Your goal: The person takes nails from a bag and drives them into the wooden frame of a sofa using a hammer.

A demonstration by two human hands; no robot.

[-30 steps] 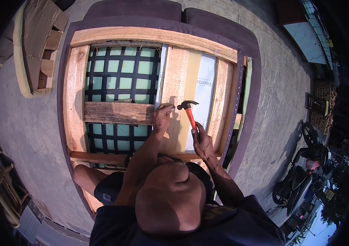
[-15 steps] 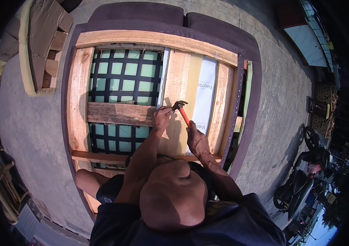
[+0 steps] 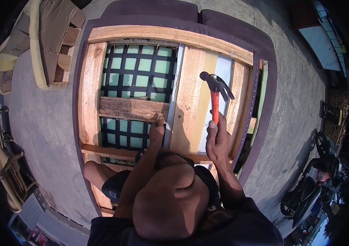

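Flattened brown cardboard lies folded over a yellowish foam-edged piece at upper left, beside the upturned wooden frame. A pale rectangular panel with a reddish top edge, perhaps a sign, sits on the concrete at upper right; no labels or screens can be made out.

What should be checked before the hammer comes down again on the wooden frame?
1. Hammer held firmly: ok. The right hand is closed around the red handle, low on it.
2. Hammer raised above the frame: ok. The head is lifted over the light boards.
3. Left hand steadying the spot: ok. Its fingertips press at the end of the weathered cross plank.
4. Nail in place under the fingertips: cannot tell, too small to see.
5. Fingers away from the strike point: not ok, they sit right at the spot.
6. Wooden frame lying flat on the ground: ok.
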